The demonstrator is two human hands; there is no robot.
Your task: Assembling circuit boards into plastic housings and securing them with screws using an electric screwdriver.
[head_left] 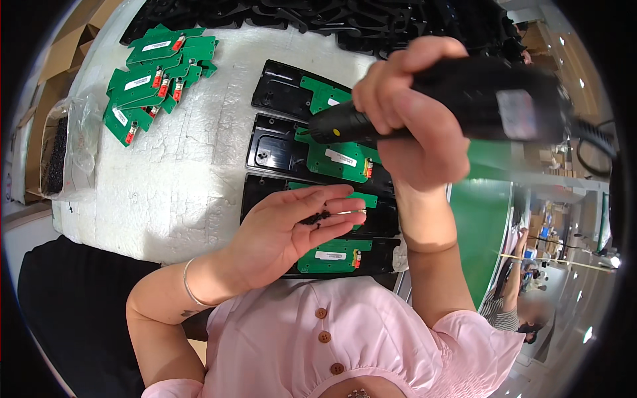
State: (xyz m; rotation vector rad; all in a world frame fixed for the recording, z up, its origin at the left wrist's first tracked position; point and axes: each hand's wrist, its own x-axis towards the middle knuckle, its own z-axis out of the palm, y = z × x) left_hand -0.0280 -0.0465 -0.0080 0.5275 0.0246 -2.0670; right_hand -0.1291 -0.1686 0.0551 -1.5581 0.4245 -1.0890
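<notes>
My right hand (418,113) is wrapped round a black corded electric screwdriver (484,99) held nearly level. Its nose points left, with the tip over the left edge of a green circuit board (332,159). That board lies in a black plastic housing (272,147). My left hand (279,225) is palm up with its fingers stretched out, cradling a small heap of black screws (317,217). It hovers over another housing (255,192) and partly hides the board there. Nearest me, one more circuit board (325,257) sits in its housing.
A pile of loose circuit boards (156,73) lies at the far left on the white foam surface (186,166). A clear plastic bag of small black parts (56,156) stands at the left edge. Many black plastic parts (292,13) crowd the back. A person (507,305) is off to the right.
</notes>
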